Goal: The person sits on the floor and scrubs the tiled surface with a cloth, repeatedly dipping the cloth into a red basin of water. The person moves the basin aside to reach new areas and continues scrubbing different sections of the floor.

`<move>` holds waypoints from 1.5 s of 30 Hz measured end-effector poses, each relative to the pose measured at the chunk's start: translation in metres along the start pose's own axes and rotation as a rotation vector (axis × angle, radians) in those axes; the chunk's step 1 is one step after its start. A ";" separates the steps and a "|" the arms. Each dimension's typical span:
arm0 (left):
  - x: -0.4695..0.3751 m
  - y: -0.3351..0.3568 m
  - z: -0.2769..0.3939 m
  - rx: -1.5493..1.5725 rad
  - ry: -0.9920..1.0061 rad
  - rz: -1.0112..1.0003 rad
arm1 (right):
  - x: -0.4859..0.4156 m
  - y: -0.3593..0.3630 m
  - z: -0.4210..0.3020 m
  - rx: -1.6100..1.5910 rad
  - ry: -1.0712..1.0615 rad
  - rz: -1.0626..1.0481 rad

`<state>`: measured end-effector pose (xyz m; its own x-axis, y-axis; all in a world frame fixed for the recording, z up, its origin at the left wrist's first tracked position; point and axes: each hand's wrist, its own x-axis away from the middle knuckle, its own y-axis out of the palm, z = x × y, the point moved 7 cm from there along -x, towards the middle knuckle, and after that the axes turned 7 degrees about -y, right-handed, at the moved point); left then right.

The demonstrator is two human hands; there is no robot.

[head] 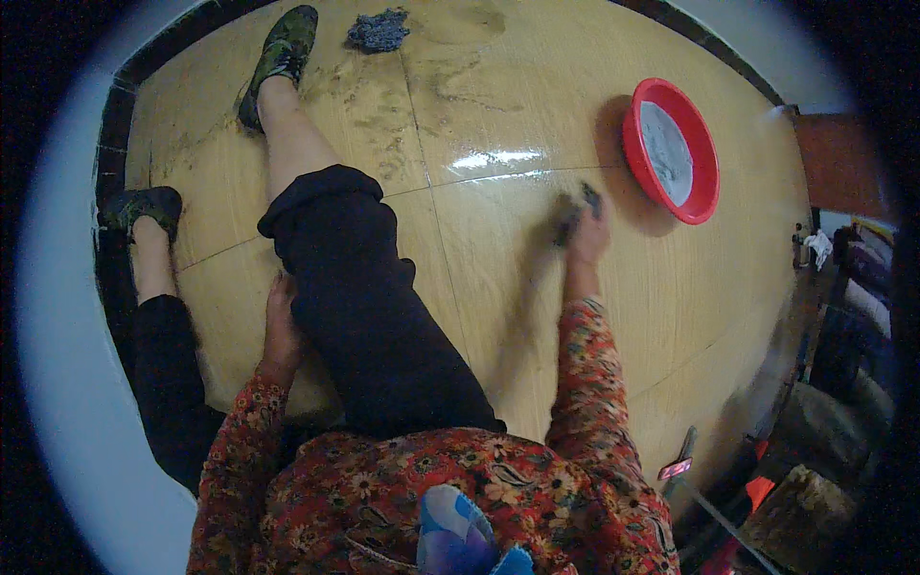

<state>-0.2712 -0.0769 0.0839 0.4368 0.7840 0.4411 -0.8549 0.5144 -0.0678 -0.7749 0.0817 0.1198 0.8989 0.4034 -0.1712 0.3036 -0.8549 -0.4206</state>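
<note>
My right hand is low over the wet tiled floor, its fingers around a small dark scrubber. Motion blurs both, so the scrubber's exact kind is unclear. Just beyond that hand stands a red plastic basin holding greyish, cloudy water. My left hand is beside my bent knee in the rolled-up black trousers. The leg hides part of it, and whether it grips anything cannot be seen. Dark, dirty water streaks mark the tiles ahead of my knee.
A crumpled dark grey rag lies on the floor near my camouflage shoe. Black skirting edges the wall at left. On the right are a brown wooden panel, dark piled items and a thin pole.
</note>
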 end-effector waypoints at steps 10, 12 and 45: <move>0.000 0.022 -0.008 0.196 -0.179 -0.007 | -0.036 0.041 0.029 0.568 -0.111 -0.197; -0.002 0.020 -0.004 0.169 -0.165 0.000 | -0.021 0.126 -0.027 0.453 -0.465 -0.242; -0.014 -0.001 0.024 -0.282 0.082 0.097 | -0.026 0.350 -0.102 0.409 -0.743 -0.215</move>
<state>-0.2828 -0.0968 0.0998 0.3883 0.8536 0.3473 -0.7872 0.5032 -0.3566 -0.6599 -0.2617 0.0676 0.3538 0.7722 -0.5278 0.1774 -0.6095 -0.7727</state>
